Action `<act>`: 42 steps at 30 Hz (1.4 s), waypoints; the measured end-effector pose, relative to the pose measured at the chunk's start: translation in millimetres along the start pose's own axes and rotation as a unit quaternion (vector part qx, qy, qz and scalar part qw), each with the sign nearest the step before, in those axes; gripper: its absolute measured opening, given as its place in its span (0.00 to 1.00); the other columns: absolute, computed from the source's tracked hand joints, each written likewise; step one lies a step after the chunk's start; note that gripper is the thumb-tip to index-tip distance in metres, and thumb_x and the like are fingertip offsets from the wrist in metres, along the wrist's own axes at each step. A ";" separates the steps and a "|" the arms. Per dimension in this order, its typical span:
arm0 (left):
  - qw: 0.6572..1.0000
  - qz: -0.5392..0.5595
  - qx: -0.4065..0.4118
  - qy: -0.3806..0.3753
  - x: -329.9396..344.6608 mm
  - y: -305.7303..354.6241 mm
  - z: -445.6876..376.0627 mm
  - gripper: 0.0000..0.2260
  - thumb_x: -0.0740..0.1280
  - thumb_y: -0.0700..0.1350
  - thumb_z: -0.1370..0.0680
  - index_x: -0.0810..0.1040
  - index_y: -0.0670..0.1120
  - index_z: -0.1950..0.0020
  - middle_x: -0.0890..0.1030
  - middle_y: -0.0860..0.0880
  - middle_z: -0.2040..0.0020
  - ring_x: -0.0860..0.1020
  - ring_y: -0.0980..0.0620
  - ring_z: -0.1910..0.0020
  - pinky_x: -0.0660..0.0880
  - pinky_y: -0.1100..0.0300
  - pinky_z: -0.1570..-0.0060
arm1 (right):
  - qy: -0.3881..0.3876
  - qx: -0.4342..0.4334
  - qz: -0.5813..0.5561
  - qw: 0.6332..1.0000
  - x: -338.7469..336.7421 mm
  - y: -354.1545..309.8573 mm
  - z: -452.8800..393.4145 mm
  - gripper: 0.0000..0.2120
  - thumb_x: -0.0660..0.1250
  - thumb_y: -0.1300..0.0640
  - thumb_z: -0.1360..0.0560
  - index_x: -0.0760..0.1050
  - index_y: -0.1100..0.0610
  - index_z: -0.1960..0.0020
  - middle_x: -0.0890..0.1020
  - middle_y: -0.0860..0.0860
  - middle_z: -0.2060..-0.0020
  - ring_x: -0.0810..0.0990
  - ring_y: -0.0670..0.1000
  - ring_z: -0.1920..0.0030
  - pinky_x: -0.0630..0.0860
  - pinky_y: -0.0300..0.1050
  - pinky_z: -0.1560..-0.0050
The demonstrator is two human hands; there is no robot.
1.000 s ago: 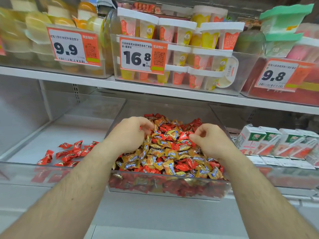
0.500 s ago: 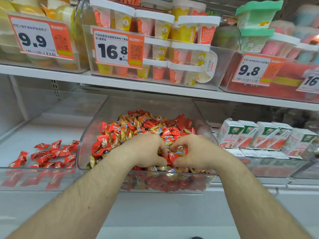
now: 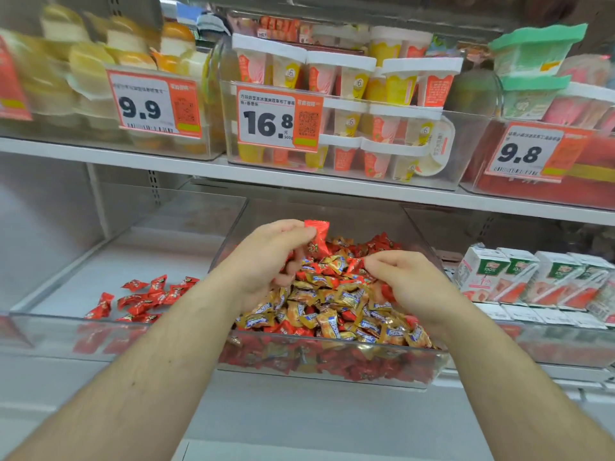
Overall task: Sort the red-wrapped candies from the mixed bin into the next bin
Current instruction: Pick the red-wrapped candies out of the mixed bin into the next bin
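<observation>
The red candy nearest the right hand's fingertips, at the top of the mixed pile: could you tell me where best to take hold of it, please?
Probably by its twisted wrapper end, from above. The red candy lies on top of the heap in the mixed bin, beside the right hand, with gold candies packed around it, so its flared end looks easiest to pinch.

The one camera sits on my head and looks forward and slightly down along my forearms, squarely at the shelf front. It is close: my left hand (image 3: 266,257) and right hand (image 3: 409,284) reach the mixed bin (image 3: 332,367) at the picture's middle. The wide lens also takes in the upper shelf (image 3: 199,168) and bends its edge. No second view overlaps it.
</observation>
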State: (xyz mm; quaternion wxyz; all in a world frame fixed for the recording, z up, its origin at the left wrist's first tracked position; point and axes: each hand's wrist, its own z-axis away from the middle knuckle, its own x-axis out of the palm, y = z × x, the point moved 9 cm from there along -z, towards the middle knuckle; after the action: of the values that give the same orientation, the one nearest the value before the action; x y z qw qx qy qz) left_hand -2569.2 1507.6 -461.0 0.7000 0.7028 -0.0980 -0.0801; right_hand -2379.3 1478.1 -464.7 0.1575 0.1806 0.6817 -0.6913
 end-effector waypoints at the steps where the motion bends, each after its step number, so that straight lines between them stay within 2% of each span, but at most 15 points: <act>1: 0.998 0.057 -0.020 0.006 -7.8 -0.7 3.0 0.12 0.62 0.44 0.19 0.71 0.48 0.62 0.68 0.51 0.69 0.63 0.54 0.72 0.52 0.62 0.73 | -0.006 0.028 -0.088 0.996 6.6 -0.2 1.4 0.11 0.61 0.54 0.18 0.75 0.58 0.56 0.73 0.50 0.75 0.67 0.44 0.78 0.59 0.38 0.73; 3: 0.988 0.143 -0.053 0.018 -24.0 -0.3 12.2 0.10 0.61 0.45 0.19 0.71 0.47 0.60 0.69 0.50 0.69 0.64 0.54 0.73 0.52 0.64 0.75 | -0.028 0.079 -0.244 0.966 25.1 -3.1 3.2 0.11 0.59 0.54 0.17 0.69 0.57 0.57 0.71 0.53 0.74 0.62 0.46 0.78 0.52 0.43 0.69; 6: 0.971 0.227 -0.068 0.026 -55.7 2.8 24.0 0.10 0.60 0.48 0.20 0.72 0.46 0.60 0.69 0.50 0.69 0.65 0.55 0.74 0.54 0.66 0.78 | -0.070 0.125 -0.357 0.923 57.1 -16.1 5.6 0.13 0.59 0.53 0.18 0.67 0.57 0.59 0.70 0.55 0.73 0.58 0.47 0.79 0.53 0.42 0.74; 9: 0.955 0.273 -0.089 0.074 -99.5 -0.3 38.0 0.10 0.59 0.49 0.20 0.73 0.46 0.59 0.70 0.50 0.69 0.67 0.55 0.74 0.54 0.67 0.80 | -0.105 0.158 -0.386 0.903 91.7 -34.7 10.6 0.12 0.60 0.51 0.19 0.67 0.57 0.57 0.72 0.54 0.71 0.59 0.46 0.81 0.54 0.39 0.79; 14: 0.942 0.254 -0.142 0.169 -171.4 -25.7 56.7 0.09 0.60 0.47 0.20 0.73 0.45 0.59 0.72 0.50 0.70 0.70 0.54 0.71 0.54 0.70 0.83 | -0.163 0.182 -0.335 0.910 152.0 -81.9 10.2 0.10 0.61 0.49 0.20 0.70 0.55 0.55 0.73 0.54 0.71 0.58 0.46 0.78 0.48 0.36 0.73; 18: 0.940 0.168 -0.137 0.264 -214.7 -37.0 67.6 0.06 0.61 0.44 0.19 0.75 0.45 0.54 0.77 0.48 0.63 0.72 0.51 0.67 0.56 0.70 0.83 | -0.224 0.205 -0.276 0.912 200.6 -113.1 0.8 0.12 0.63 0.49 0.21 0.70 0.58 0.54 0.74 0.55 0.69 0.59 0.45 0.75 0.52 0.32 0.76; 20: 0.944 0.084 -0.125 0.294 -230.8 -38.2 69.2 0.05 0.62 0.44 0.19 0.74 0.45 0.54 0.73 0.46 0.59 0.71 0.50 0.66 0.59 0.68 0.81 | -0.229 0.221 -0.262 0.911 219.8 -118.3 -6.1 0.12 0.63 0.50 0.22 0.69 0.59 0.54 0.74 0.55 0.68 0.60 0.45 0.74 0.54 0.32 0.78; 24: 0.947 -0.061 -0.095 0.302 -246.1 -34.1 66.3 0.06 0.62 0.40 0.21 0.74 0.43 0.57 0.72 0.45 0.65 0.66 0.51 0.73 0.61 0.66 0.80 | -0.196 0.242 -0.272 0.911 248.5 -116.3 -18.1 0.11 0.64 0.52 0.23 0.70 0.61 0.50 0.73 0.57 0.62 0.66 0.48 0.71 0.63 0.36 0.73; 26: 0.945 -0.077 -0.086 0.305 -248.8 -33.3 68.3 0.06 0.62 0.37 0.21 0.79 0.40 0.52 0.76 0.46 0.65 0.68 0.51 0.73 0.65 0.67 0.79 | -0.173 0.245 -0.289 0.909 257.2 -113.3 -21.1 0.13 0.66 0.54 0.24 0.71 0.61 0.45 0.73 0.58 0.54 0.73 0.52 0.66 0.72 0.40 0.71; 29: 0.942 -0.118 -0.099 0.298 -252.8 -38.9 69.6 0.18 0.59 0.34 0.21 0.77 0.45 0.34 0.80 0.46 0.49 0.77 0.49 0.60 0.75 0.60 0.60 | -0.152 0.242 -0.305 0.908 263.9 -110.0 -22.0 0.19 0.68 0.56 0.23 0.67 0.59 0.35 0.68 0.60 0.40 0.77 0.59 0.53 0.82 0.51 0.60; 32: 0.941 -0.143 -0.079 0.296 -254.3 -37.5 68.2 0.25 0.57 0.32 0.22 0.70 0.50 0.27 0.78 0.51 0.45 0.69 0.59 0.67 0.67 0.64 0.66 | -0.161 0.234 -0.300 0.911 266.2 -107.8 -22.1 0.25 0.66 0.56 0.21 0.63 0.55 0.27 0.61 0.63 0.28 0.75 0.67 0.42 0.79 0.59 0.50; 34: 0.936 -0.168 -0.064 0.302 -253.8 -33.9 66.8 0.26 0.57 0.33 0.22 0.69 0.52 0.27 0.74 0.49 0.32 0.71 0.60 0.65 0.69 0.62 0.65 | -0.174 0.230 -0.294 0.911 265.1 -106.3 -20.2 0.27 0.65 0.55 0.20 0.61 0.56 0.24 0.56 0.64 0.24 0.74 0.71 0.38 0.77 0.60 0.46; 36: 0.935 -0.195 -0.039 0.295 -245.6 -27.4 64.4 0.24 0.59 0.33 0.23 0.72 0.51 0.29 0.74 0.49 0.31 0.76 0.56 0.56 0.73 0.60 0.57 | -0.181 0.226 -0.300 0.909 260.3 -103.8 -17.0 0.26 0.64 0.55 0.20 0.62 0.59 0.25 0.58 0.66 0.25 0.76 0.70 0.40 0.78 0.59 0.44; 39: 0.934 -0.222 0.031 0.277 -218.5 -8.8 57.0 0.21 0.60 0.34 0.25 0.77 0.51 0.37 0.79 0.52 0.39 0.77 0.56 0.44 0.74 0.59 0.43 | -0.171 0.191 -0.316 0.914 242.0 -102.1 -13.4 0.17 0.62 0.56 0.19 0.70 0.65 0.35 0.72 0.67 0.37 0.81 0.64 0.49 0.80 0.55 0.46; 42: 0.933 -0.245 0.098 0.244 -174.6 13.6 50.5 0.20 0.60 0.33 0.25 0.78 0.51 0.39 0.80 0.56 0.44 0.77 0.57 0.42 0.71 0.62 0.39 | -0.138 0.143 -0.340 0.919 208.9 -100.1 -9.0 0.11 0.61 0.59 0.18 0.74 0.67 0.44 0.79 0.65 0.47 0.83 0.61 0.52 0.81 0.51 0.51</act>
State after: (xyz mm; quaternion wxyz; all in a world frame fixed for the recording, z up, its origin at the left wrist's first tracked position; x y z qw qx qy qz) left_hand -2751.1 1502.3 -452.1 0.5890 0.7678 0.2436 -0.0647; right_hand -2610.3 1495.2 -473.1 -0.0224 -0.1385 0.5679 -0.8111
